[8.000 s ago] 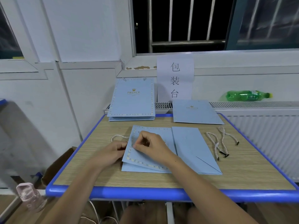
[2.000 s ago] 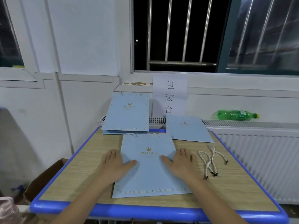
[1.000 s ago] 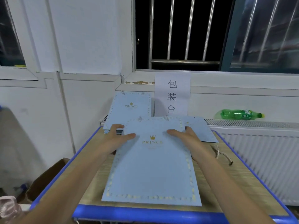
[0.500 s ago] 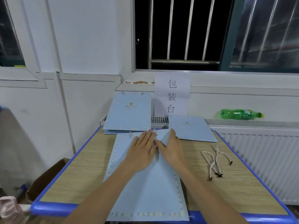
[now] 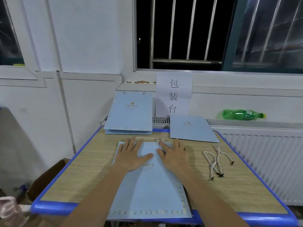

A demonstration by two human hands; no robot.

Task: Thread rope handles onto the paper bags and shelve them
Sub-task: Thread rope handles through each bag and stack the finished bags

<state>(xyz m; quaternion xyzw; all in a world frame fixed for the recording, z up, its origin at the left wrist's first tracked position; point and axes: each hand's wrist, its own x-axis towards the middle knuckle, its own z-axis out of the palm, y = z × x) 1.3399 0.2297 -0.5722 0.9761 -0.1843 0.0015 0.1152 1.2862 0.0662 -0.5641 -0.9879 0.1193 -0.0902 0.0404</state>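
Table: wood-grain top with a blue rim [image 5: 54,208], pushed up against a white wall under a barred window, and I'm looking down on it from head height.
Bag in play: 1 light-blue paper bag [image 5: 150,190] lies flat in the middle of the table, gold lettering facing up, its near edge hanging just over the blue rim.
Left hand [image 5: 131,156]: flat on the upper left of that bag, fingers straight and spread, pressing down, gripping nothing.
Right hand [image 5: 173,156]: same story on the upper right, palm down, fingers straight, nothing grasped.
Handle: a white twisted rope handle [image 5: 147,138] runs along the bag's far edge, just past both sets of fingertips.
Loose ropes: a small bunch of spare rope handles [image 5: 214,161] lies on the wood to my right, well apart from the bag.
Finished stack: a pile of bags [image 5: 131,115] at the far left, leaning up toward the wall.
Other bags: 1 flat blue bag [image 5: 191,128] at the far right.
Wall: a paper sign [image 5: 173,94] with 3 characters.
Radiator top: a green bottle [image 5: 241,114] on its side.
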